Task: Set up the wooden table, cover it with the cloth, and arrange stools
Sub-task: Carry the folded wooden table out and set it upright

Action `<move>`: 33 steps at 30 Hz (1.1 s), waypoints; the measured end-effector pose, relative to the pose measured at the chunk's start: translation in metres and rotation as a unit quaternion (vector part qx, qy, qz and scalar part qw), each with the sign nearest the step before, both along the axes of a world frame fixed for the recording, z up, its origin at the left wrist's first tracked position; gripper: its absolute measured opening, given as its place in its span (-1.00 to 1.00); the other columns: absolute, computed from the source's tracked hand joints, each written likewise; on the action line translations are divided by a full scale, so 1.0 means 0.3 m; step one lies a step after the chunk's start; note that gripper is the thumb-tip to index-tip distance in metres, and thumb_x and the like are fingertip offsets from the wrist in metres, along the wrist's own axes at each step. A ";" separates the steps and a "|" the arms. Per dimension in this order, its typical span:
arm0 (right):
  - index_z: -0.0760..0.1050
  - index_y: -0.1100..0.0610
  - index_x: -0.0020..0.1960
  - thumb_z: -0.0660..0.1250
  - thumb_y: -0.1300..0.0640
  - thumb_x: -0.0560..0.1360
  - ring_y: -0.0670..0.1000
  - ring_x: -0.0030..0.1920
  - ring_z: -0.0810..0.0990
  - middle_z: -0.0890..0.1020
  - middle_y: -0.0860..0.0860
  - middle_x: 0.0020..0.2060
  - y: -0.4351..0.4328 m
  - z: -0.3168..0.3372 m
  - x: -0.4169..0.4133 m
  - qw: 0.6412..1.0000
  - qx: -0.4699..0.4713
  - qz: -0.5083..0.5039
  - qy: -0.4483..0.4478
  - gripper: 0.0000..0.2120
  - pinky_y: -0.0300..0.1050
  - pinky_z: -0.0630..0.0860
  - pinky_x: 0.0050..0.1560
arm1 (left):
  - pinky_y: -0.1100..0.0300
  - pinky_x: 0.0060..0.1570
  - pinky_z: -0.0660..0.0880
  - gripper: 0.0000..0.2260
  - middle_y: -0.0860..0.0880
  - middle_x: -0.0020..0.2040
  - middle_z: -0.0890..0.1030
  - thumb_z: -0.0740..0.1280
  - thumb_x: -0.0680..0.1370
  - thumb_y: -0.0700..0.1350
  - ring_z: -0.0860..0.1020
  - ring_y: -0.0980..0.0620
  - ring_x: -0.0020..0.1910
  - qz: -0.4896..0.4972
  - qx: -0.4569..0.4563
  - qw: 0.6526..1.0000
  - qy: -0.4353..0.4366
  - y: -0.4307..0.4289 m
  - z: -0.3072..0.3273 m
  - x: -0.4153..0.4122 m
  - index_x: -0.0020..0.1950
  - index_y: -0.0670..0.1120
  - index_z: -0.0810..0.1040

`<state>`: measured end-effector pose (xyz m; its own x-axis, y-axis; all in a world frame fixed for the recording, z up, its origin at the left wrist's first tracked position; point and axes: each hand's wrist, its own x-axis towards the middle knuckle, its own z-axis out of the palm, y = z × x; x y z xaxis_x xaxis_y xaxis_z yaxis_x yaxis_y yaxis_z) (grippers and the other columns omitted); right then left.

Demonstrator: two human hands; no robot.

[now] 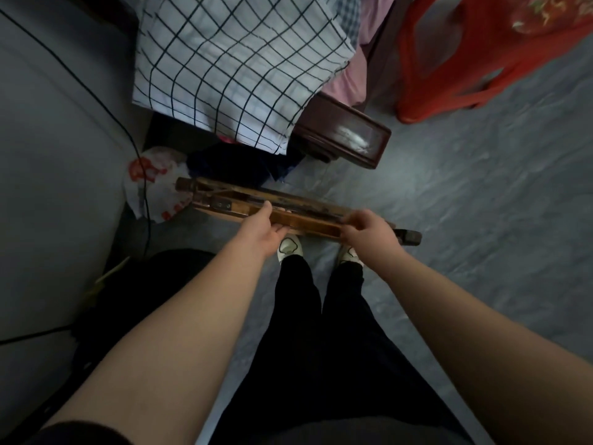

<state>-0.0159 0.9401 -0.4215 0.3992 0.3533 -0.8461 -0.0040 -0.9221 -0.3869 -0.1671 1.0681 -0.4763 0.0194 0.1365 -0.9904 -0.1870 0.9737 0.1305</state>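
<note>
I hold the folded table [288, 207] above my feet; a bag [154, 184] lies left, a stool [481, 59] far right.

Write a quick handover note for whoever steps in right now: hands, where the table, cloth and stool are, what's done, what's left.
Left hand and right hand both grip the folded wooden table, held on edge.
Checked cloth drapes over the bed; red stool stands further right.
Done: table in hand.
Left: unfold it, cover it, place stools.
</note>
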 end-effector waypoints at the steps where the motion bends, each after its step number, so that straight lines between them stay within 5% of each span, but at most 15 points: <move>1: 0.57 0.06 0.17 0.29 0.16 0.57 0.03 -0.04 0.59 0.64 0.02 0.03 0.001 -0.015 0.001 0.992 0.009 0.110 -0.061 -0.81 -0.03 0.53 0.04 | -0.08 0.18 0.50 -0.82 -0.17 0.00 0.55 0.21 0.68 -0.11 0.58 -0.10 -0.01 0.006 -0.005 1.000 -0.008 -0.007 0.003 -0.012 0.16 -0.23 0.44; 4: 0.48 0.06 0.32 0.30 0.07 0.57 0.11 0.23 0.50 0.54 0.05 0.20 0.016 -0.091 -0.019 0.940 0.004 0.333 -0.081 -0.67 0.06 0.46 0.29 | -0.09 0.34 0.44 -0.86 -0.17 -0.01 0.53 0.21 0.68 -0.14 0.57 -0.10 0.06 0.025 -0.010 0.999 -0.028 -0.025 0.009 -0.033 0.06 -0.23 0.44; 7: 0.44 0.03 0.26 0.26 -0.01 0.59 0.16 0.16 0.56 0.57 0.05 0.15 0.034 -0.163 -0.055 0.909 -0.055 0.407 -0.066 -0.73 0.07 0.51 0.16 | -0.04 0.39 0.41 -0.90 -0.16 -0.05 0.54 0.22 0.67 -0.24 0.54 -0.08 0.13 0.050 0.000 0.998 -0.030 -0.029 -0.004 -0.053 -0.02 -0.22 0.46; 19: 0.38 -0.06 0.01 0.34 0.07 0.55 0.14 -0.01 0.60 0.58 0.04 -0.03 -0.050 -0.131 -0.090 0.925 -0.098 0.364 -0.056 -0.87 0.10 0.58 0.08 | 0.08 0.14 0.44 -0.83 -0.12 -0.16 0.47 0.18 0.67 -0.30 0.49 0.00 -0.15 0.028 -0.030 0.999 -0.009 -0.044 0.088 -0.064 -0.12 -0.23 0.43; 24: 0.39 -0.02 0.04 0.32 0.08 0.56 0.17 0.11 0.59 0.58 0.08 0.08 -0.189 0.062 -0.048 0.930 -0.075 0.353 -0.070 -0.88 0.02 0.52 0.09 | 0.01 0.20 0.44 -0.83 -0.13 -0.15 0.48 0.18 0.68 -0.28 0.52 -0.02 -0.10 -0.030 -0.022 0.999 -0.037 -0.142 0.256 -0.025 -0.11 -0.24 0.44; 28: 0.37 -0.02 -0.05 0.34 -0.02 0.56 0.17 0.04 0.59 0.56 0.06 -0.05 -0.358 0.209 0.029 0.942 -0.060 0.322 -0.075 -0.84 0.02 0.52 0.04 | -0.07 0.42 0.34 -0.85 -0.13 -0.15 0.49 0.18 0.68 -0.27 0.52 -0.02 -0.08 -0.073 -0.017 0.994 -0.078 -0.275 0.389 0.055 -0.08 -0.22 0.44; 33: 0.38 0.00 -0.02 0.34 0.03 0.58 0.10 -0.07 0.52 0.51 -0.01 -0.13 -0.624 0.328 0.127 0.955 -0.035 0.280 -0.092 -0.87 -0.05 0.46 -0.05 | -0.06 0.44 0.32 -0.93 -0.13 -0.10 0.51 0.19 0.68 -0.25 0.54 -0.03 -0.04 -0.122 -0.011 0.986 -0.116 -0.493 0.500 0.176 0.02 -0.18 0.44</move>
<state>0.0222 0.7530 -0.3229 0.3078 0.5001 -0.8094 0.5594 -0.7832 -0.2712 -0.1144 0.9202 -0.3263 0.2747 0.0789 -0.9583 0.0316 0.9953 0.0910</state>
